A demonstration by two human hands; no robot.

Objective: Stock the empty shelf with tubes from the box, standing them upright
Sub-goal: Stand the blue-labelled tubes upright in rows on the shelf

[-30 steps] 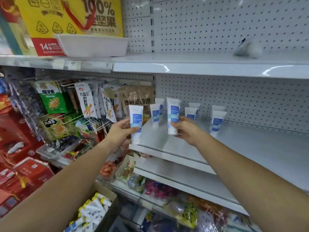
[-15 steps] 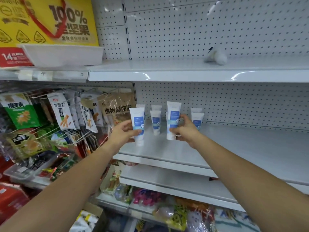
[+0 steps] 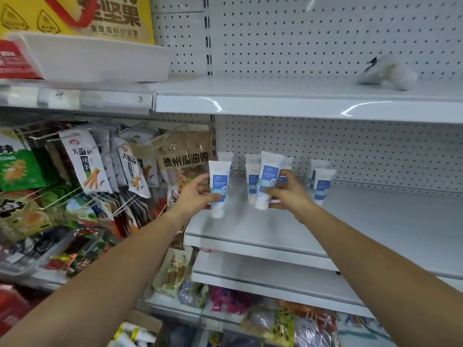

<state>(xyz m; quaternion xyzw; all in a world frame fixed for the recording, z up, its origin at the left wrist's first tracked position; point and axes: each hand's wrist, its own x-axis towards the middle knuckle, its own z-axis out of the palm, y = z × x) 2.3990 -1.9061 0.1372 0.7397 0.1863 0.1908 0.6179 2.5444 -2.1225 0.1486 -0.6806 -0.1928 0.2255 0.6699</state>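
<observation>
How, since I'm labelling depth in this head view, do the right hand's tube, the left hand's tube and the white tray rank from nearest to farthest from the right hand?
1. right hand's tube, gripped in the right hand itself.
2. left hand's tube, just to its left, held by the left hand.
3. white tray, upper shelf, far left.

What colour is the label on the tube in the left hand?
Blue, on a white tube held by the left hand; head view shows it.
</observation>
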